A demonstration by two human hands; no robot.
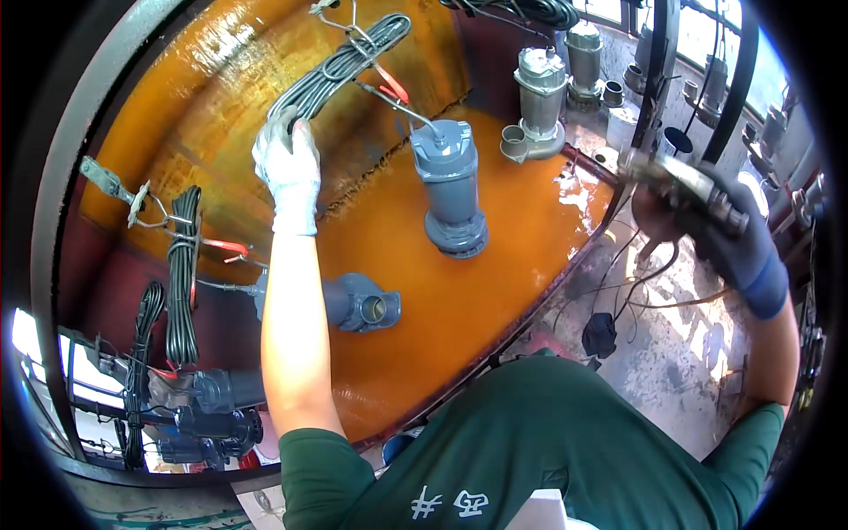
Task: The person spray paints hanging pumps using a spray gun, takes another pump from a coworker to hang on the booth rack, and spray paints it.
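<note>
My left hand (289, 163), in a white glove, closes on the lower end of a coil of dark cable (340, 66). The coil hangs by a metal hook and runs down to a grey-blue submersible pump (448, 177), which hangs upright and glossy over an orange-coated surface. A red tie (392, 84) shows beside the cable. Out at the right, my right hand (738, 234), in a dark blue glove, grips a metal spray gun (689, 187), slightly blurred. Behind my left forearm hangs a second grey-blue pump (358, 302), lying sideways and partly hidden.
More cable coils (183, 274) and dark pumps (221, 424) hang at the left. Bare metal pumps (541, 97) stand at the back right. A dark frame bar (57, 177) curves along the left. Hoses (658, 283) trail above the stained floor at the right.
</note>
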